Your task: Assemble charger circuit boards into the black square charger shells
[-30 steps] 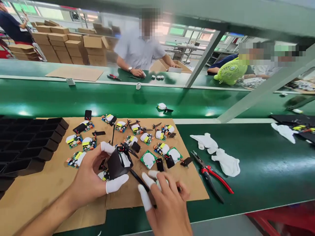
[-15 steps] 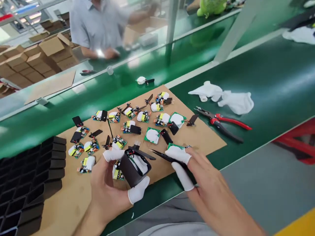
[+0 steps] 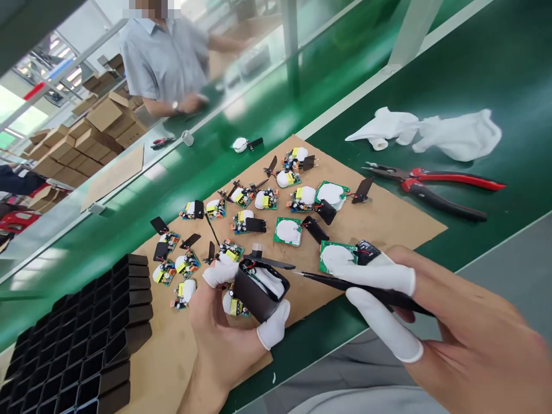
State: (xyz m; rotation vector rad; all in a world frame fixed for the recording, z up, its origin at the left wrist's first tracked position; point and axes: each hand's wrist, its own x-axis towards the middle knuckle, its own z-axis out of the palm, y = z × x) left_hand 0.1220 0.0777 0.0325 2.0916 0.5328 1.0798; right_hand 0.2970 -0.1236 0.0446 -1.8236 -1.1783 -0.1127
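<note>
My left hand (image 3: 235, 322), with white finger cots on thumb and fingertip, grips a black plastic housing (image 3: 259, 296) tilted with its open end up. Inside it shows a circuit board with white compound (image 3: 269, 282), and a black flap with metal prongs (image 3: 269, 261) lies across the opening. In my right hand (image 3: 431, 310), also in finger cots, is a pair of black tweezers (image 3: 366, 289), pinched between thumb and finger. Their tips point at the end of the flap; whether they touch it I cannot tell. Just beyond the tweezers lies a green circuit board (image 3: 336, 256) with white compound.
Several circuit boards with black plug pieces (image 3: 267, 199) are spread over a cardboard sheet (image 3: 388, 221). Rows of black housings (image 3: 81, 333) stand at left. Red-handled pliers (image 3: 431, 184) and white gloves (image 3: 457, 135) lie at right. A co-worker (image 3: 166, 63) is across the bench.
My view has tilted and shifted, so the bench things appear moved. The tweezers are held more level, and my right hand is farther right. The left hand keeps hold of the housing.
</note>
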